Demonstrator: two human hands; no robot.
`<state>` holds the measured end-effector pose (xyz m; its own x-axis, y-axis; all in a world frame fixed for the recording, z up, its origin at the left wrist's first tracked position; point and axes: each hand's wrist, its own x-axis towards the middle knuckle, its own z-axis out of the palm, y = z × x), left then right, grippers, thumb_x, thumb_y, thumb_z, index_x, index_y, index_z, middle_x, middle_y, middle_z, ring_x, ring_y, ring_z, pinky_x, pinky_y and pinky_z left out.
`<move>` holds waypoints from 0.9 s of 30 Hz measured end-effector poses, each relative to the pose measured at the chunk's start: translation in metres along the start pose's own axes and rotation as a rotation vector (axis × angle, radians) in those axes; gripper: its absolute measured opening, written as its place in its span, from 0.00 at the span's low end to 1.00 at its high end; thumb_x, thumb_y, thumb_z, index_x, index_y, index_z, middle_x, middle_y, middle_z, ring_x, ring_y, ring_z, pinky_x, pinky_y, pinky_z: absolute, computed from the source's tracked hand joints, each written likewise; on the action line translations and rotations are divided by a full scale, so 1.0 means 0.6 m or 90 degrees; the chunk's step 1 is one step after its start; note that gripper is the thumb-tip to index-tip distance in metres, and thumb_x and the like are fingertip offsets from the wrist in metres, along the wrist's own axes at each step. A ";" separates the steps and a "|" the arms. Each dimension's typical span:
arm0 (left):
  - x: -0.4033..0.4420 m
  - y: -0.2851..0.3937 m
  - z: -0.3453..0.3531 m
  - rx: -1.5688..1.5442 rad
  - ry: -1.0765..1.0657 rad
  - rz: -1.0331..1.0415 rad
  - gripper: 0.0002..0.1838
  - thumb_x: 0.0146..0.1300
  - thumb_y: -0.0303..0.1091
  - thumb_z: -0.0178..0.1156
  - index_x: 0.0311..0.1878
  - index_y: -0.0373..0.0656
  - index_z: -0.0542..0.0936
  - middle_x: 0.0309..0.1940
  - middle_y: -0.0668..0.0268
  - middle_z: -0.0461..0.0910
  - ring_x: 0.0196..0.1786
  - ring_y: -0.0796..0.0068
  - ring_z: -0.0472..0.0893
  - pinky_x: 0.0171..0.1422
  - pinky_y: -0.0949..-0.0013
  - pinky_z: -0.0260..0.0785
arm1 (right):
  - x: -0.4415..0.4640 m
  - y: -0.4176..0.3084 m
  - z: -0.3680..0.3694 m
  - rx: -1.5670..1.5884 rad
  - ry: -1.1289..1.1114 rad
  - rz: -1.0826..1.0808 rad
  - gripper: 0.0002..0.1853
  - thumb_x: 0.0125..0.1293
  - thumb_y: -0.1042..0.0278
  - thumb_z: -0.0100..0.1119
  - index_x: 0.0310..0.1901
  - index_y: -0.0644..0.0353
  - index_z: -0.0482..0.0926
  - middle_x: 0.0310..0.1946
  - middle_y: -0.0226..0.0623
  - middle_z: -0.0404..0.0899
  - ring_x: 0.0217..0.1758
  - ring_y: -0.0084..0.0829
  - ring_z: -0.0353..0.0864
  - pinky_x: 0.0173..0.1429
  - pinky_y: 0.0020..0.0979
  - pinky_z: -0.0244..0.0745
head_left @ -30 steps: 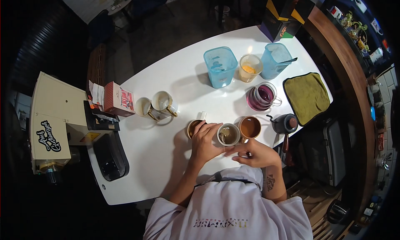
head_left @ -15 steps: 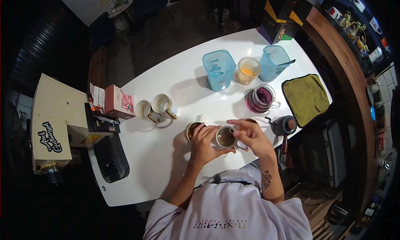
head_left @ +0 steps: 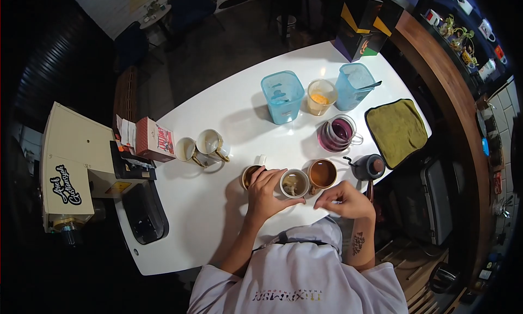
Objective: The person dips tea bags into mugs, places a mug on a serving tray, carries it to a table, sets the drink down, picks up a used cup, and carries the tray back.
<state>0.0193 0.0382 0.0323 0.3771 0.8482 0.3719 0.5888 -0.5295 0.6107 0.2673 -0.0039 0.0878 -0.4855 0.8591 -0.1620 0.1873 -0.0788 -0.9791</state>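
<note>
My left hand (head_left: 265,193) is wrapped around the side of a white cup (head_left: 283,193), thumb along its near side. Inside the cup is a brownish liquid with pale, lumpy bits in it. Just right of it stands a brown cup (head_left: 311,178) filled with amber liquid. Another cup (head_left: 246,179) of dark liquid is partly hidden behind my left fingers. My right hand (head_left: 348,200) hovers by the table's near edge, right of the cups, fingers curled together. Whatever it may hold is hidden.
Two empty-looking mugs (head_left: 211,143) stand at left, near a red box (head_left: 155,138). Farther back are blue containers (head_left: 282,99), a glass of orange stuff (head_left: 321,98) and a purple-filled glass server (head_left: 335,134). A green cloth (head_left: 397,133) and a dark pot (head_left: 369,166) lie right.
My right hand has moved from over the white cup down and right, uncovering the brown cup. Pale bits now show in the white cup. My left hand stays around it.
</note>
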 end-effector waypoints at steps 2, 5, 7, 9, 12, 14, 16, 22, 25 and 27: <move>-0.001 -0.002 0.001 0.005 -0.006 -0.003 0.43 0.32 0.57 0.84 0.51 0.42 0.83 0.47 0.63 0.86 0.54 0.63 0.82 0.71 0.50 0.64 | -0.002 0.005 -0.003 0.073 0.067 0.042 0.07 0.66 0.76 0.61 0.39 0.72 0.86 0.31 0.35 0.87 0.24 0.16 0.75 0.28 0.22 0.67; 0.000 0.001 -0.001 0.004 -0.008 -0.003 0.43 0.31 0.56 0.84 0.52 0.42 0.83 0.48 0.64 0.86 0.54 0.63 0.82 0.71 0.50 0.64 | 0.013 0.011 0.001 0.336 0.255 0.043 0.11 0.71 0.76 0.56 0.46 0.75 0.84 0.32 0.34 0.84 0.17 0.14 0.65 0.18 0.18 0.54; 0.000 0.000 -0.001 0.006 -0.010 -0.003 0.43 0.32 0.57 0.84 0.52 0.42 0.83 0.48 0.64 0.86 0.54 0.63 0.82 0.71 0.50 0.64 | 0.033 -0.004 0.013 0.330 0.258 0.051 0.12 0.71 0.74 0.58 0.50 0.72 0.83 0.27 0.29 0.82 0.19 0.13 0.66 0.19 0.18 0.55; -0.002 0.000 -0.002 0.009 -0.013 -0.002 0.43 0.32 0.57 0.83 0.52 0.41 0.83 0.48 0.64 0.85 0.55 0.63 0.82 0.71 0.50 0.64 | 0.053 -0.013 0.028 0.314 0.234 0.061 0.18 0.71 0.70 0.59 0.58 0.69 0.79 0.22 0.22 0.74 0.22 0.11 0.66 0.22 0.18 0.56; -0.001 -0.001 -0.003 0.005 -0.007 -0.001 0.42 0.33 0.56 0.83 0.53 0.42 0.83 0.47 0.64 0.85 0.54 0.62 0.82 0.71 0.49 0.64 | 0.072 -0.020 0.050 0.260 0.145 0.025 0.16 0.72 0.73 0.58 0.59 0.69 0.80 0.19 0.19 0.72 0.19 0.10 0.61 0.22 0.19 0.54; -0.002 -0.007 0.001 -0.002 -0.012 0.011 0.41 0.38 0.58 0.81 0.53 0.41 0.82 0.46 0.61 0.85 0.54 0.63 0.82 0.72 0.52 0.62 | 0.075 -0.026 0.059 0.225 0.109 0.027 0.15 0.73 0.71 0.59 0.57 0.66 0.81 0.18 0.18 0.71 0.19 0.11 0.60 0.24 0.19 0.56; -0.008 -0.023 0.011 0.010 -0.010 0.020 0.41 0.38 0.58 0.80 0.53 0.41 0.82 0.46 0.61 0.85 0.54 0.63 0.82 0.72 0.52 0.62 | 0.074 -0.019 0.063 0.013 -0.030 -0.053 0.14 0.73 0.69 0.60 0.55 0.64 0.83 0.21 0.23 0.76 0.21 0.12 0.61 0.25 0.20 0.57; -0.003 -0.009 0.004 0.005 -0.016 0.006 0.42 0.37 0.59 0.80 0.53 0.41 0.82 0.47 0.62 0.85 0.54 0.64 0.82 0.72 0.52 0.62 | 0.030 -0.018 0.030 -0.105 -0.161 -0.087 0.10 0.68 0.69 0.63 0.44 0.66 0.85 0.32 0.39 0.86 0.31 0.25 0.82 0.37 0.28 0.75; -0.001 -0.003 -0.001 0.001 -0.016 0.000 0.42 0.36 0.60 0.81 0.52 0.41 0.82 0.47 0.62 0.85 0.54 0.65 0.82 0.72 0.52 0.62 | 0.003 0.005 0.010 -0.016 -0.094 -0.056 0.07 0.66 0.73 0.64 0.38 0.68 0.87 0.26 0.35 0.86 0.22 0.21 0.76 0.28 0.25 0.71; 0.000 -0.003 -0.001 0.004 -0.022 -0.004 0.43 0.35 0.60 0.81 0.52 0.42 0.82 0.47 0.62 0.85 0.54 0.65 0.82 0.72 0.52 0.62 | -0.006 0.013 0.002 0.099 -0.001 -0.005 0.07 0.67 0.73 0.63 0.38 0.69 0.87 0.26 0.34 0.86 0.19 0.18 0.72 0.24 0.23 0.67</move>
<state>0.0177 0.0391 0.0315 0.3979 0.8508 0.3431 0.5955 -0.5240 0.6089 0.2694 -0.0081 0.0805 -0.4877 0.8593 -0.1538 0.0488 -0.1490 -0.9876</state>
